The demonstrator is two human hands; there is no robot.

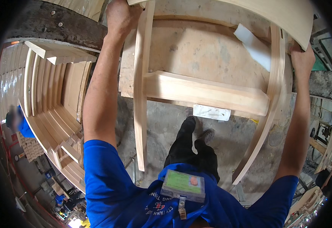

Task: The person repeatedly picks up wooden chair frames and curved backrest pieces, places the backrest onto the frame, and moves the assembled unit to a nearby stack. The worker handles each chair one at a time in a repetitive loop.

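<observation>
I hold a pale wooden chair frame (206,93) up in front of me with both arms stretched out. My left hand (120,16) grips the top of its left upright. My right hand (302,60) grips the frame at the right, under the curved top rail (283,13). A cross rail joins the two curved legs, which point down toward my feet. A white cloth or paper (254,47) shows behind the right leg.
A plywood board (207,49) lies on the concrete floor (166,125) under the frame. A stack of similar curved wooden frames (52,95) stands at the left. Another person in blue (19,123) is at the far left. Machinery and wooden parts crowd the right edge.
</observation>
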